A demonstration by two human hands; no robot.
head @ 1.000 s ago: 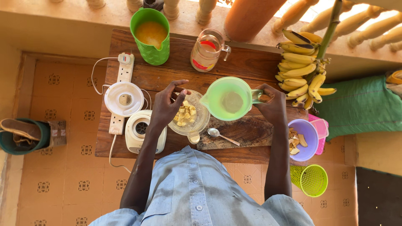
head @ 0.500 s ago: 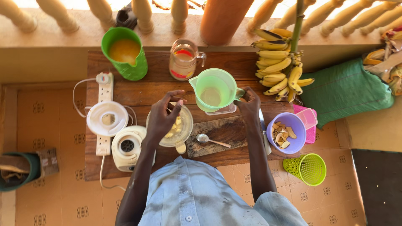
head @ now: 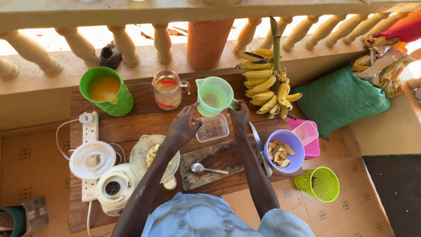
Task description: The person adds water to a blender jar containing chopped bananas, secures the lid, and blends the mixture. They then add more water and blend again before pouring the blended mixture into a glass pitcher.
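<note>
1. On the wooden table (head: pixel 131 127), the light green jug (head: pixel 214 95) serves as the landmark; it is lifted off the surface and tipped a little, its spout toward the person's left.
2. Right hand (head: pixel 239 117) is clamped on the jug's handle, at the jug's lower right edge.
3. Left hand (head: pixel 183 128) hovers just below and left of the jug, fingers spread apart and holding nothing; its fingertips come close to the jug's wall, though contact cannot be made out.
4. Directly below the jug lies a clear plastic tub (head: pixel 212 127), standing on the table between the two hands.
5. Left of the jug, just beside it, stands a glass pitcher (head: pixel 167 90) with red and yellow bands.
6. Farther left of the jug sits a dark green jug (head: pixel 106 91) holding orange liquid.
7. Below and left of the jug, under the left forearm, is a clear blender jar (head: pixel 154 157) with pale fruit pieces inside.
8. Beyond that jar, well away from the jug, are a white lid (head: pixel 92 159), a white blender base (head: pixel 115 188) and a power strip (head: pixel 89 131).
9. Below the jug lies a cutting board (head: pixel 215 160) with a spoon (head: pixel 207 169) on it.
10. Right of the jug hangs a bunch of bananas (head: pixel 267 85); below and right of it are a knife (head: pixel 260 148) and a purple bowl (head: pixel 283 151) of peelings.
</note>
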